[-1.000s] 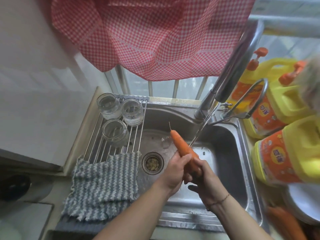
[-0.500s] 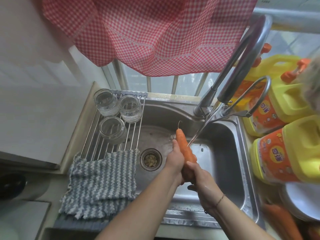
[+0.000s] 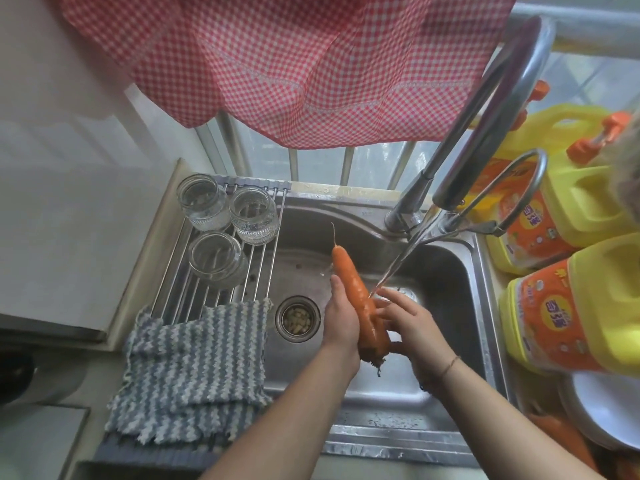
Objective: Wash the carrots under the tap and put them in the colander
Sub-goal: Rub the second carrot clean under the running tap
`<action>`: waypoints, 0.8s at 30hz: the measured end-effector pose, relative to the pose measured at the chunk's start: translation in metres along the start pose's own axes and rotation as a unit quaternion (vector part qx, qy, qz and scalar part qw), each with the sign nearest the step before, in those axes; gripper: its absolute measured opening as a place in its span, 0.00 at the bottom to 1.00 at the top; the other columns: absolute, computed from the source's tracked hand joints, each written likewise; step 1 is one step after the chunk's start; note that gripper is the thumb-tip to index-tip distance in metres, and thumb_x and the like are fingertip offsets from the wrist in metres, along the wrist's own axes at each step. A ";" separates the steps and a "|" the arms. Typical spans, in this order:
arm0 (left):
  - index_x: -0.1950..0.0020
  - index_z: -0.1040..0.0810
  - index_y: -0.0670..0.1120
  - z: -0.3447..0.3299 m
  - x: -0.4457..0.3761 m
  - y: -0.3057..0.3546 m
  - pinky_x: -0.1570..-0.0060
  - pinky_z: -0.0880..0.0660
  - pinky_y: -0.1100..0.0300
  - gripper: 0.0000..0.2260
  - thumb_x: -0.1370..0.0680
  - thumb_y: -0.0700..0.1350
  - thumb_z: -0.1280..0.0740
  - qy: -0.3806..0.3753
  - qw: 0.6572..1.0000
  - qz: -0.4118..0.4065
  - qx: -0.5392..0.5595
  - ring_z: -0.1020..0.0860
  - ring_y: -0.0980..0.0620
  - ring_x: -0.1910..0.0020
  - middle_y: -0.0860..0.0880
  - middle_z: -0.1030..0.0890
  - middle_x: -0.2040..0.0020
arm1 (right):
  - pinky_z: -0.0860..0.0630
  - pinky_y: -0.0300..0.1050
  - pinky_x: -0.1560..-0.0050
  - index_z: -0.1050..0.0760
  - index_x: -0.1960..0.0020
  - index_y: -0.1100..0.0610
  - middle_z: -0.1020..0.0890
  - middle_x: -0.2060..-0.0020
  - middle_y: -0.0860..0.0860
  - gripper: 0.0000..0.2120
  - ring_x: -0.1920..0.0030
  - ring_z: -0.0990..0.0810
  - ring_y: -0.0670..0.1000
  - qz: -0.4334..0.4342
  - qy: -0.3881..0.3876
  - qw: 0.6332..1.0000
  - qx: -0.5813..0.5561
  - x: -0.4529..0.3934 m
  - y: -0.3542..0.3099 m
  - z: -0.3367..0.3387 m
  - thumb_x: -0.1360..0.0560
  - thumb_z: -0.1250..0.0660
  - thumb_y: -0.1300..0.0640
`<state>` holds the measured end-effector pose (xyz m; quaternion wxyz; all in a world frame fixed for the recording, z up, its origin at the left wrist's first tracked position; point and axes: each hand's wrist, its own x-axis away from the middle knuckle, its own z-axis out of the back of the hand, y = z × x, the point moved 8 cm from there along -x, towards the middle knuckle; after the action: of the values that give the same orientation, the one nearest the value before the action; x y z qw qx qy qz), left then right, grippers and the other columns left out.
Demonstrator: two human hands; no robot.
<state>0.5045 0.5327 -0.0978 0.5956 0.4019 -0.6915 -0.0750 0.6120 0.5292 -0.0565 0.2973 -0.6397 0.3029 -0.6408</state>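
Both hands — left [image 3: 341, 315], right [image 3: 408, 322] — hold carrot [image 3: 356, 292] under tap [image 3: 485, 133] stream.

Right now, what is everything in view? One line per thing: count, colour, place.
carrot: one, orange, over the sink under the water stream, held by both hands
tap: one, steel, behind the sink, running
sink: one, steel, centre
drain strainer: one, steel, sink floor
glass jars: three, clear, on the rack left of the sink
cloth: one, grey-blue striped, on the rack's near end
detergent jugs: three, yellow and orange, right of the sink
curtain: one, red checked, above
left hand: grips carrot
right hand: fingers curled on carrot
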 end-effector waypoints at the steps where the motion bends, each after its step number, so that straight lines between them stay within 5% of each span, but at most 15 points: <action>1: 0.45 0.18 0.46 0.001 -0.002 -0.001 0.41 0.22 0.45 0.30 0.20 0.67 0.49 0.008 1.000 -0.002 -0.001 0.15 0.45 0.50 0.44 0.14 0.52 | 0.22 0.46 0.63 0.22 0.39 0.51 0.16 0.46 0.51 0.24 0.47 0.18 0.55 0.008 -0.004 1.000 0.000 -0.001 -0.002 -0.004 0.35 0.33 0.56; 8: 0.59 0.15 0.48 0.003 0.000 -0.007 0.45 0.20 0.47 0.29 0.19 0.65 0.47 0.058 0.998 -0.008 0.009 0.15 0.46 0.55 0.47 0.13 0.60 | 0.35 0.36 0.78 0.20 0.41 0.54 0.22 0.68 0.54 0.20 0.77 0.27 0.50 -0.025 -0.026 0.997 -0.067 -0.005 0.006 -0.022 0.29 0.40 0.67; 12: 0.64 0.14 0.51 0.003 -0.002 -0.014 0.42 0.21 0.45 0.30 0.19 0.66 0.47 0.070 0.997 -0.004 0.020 0.15 0.46 0.53 0.47 0.13 0.59 | 0.33 0.37 0.78 0.19 0.45 0.51 0.20 0.63 0.56 0.16 0.74 0.25 0.51 -0.054 -0.022 0.996 -0.072 -0.009 0.011 -0.025 0.26 0.40 0.63; 16: 0.60 0.17 0.48 0.006 -0.003 -0.005 0.44 0.20 0.47 0.29 0.18 0.64 0.48 0.066 0.998 -0.014 0.003 0.16 0.46 0.55 0.47 0.14 0.60 | 0.36 0.37 0.76 0.20 0.43 0.49 0.23 0.67 0.55 0.21 0.75 0.29 0.52 -0.044 -0.044 0.995 -0.076 -0.008 0.014 -0.031 0.29 0.40 0.64; 21: 0.53 0.16 0.48 0.006 -0.002 -0.009 0.42 0.21 0.47 0.28 0.19 0.66 0.48 0.080 0.997 -0.018 -0.009 0.16 0.48 0.53 0.47 0.14 0.55 | 0.31 0.40 0.74 0.19 0.46 0.52 0.20 0.63 0.55 0.14 0.71 0.23 0.54 -0.085 0.000 0.994 -0.063 -0.017 0.017 -0.024 0.27 0.38 0.52; 24: 0.52 0.15 0.47 0.009 -0.004 -0.004 0.44 0.20 0.45 0.29 0.19 0.66 0.48 0.083 0.996 -0.016 0.005 0.15 0.46 0.53 0.45 0.14 0.55 | 0.32 0.37 0.78 0.19 0.44 0.50 0.19 0.64 0.53 0.15 0.72 0.23 0.49 -0.038 -0.026 0.997 -0.065 -0.014 0.012 -0.029 0.26 0.38 0.62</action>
<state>0.4984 0.5295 -0.1051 0.6474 0.4207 -0.6338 -0.0478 0.5828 0.5326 -0.0751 0.2381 -0.6849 0.3111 -0.6143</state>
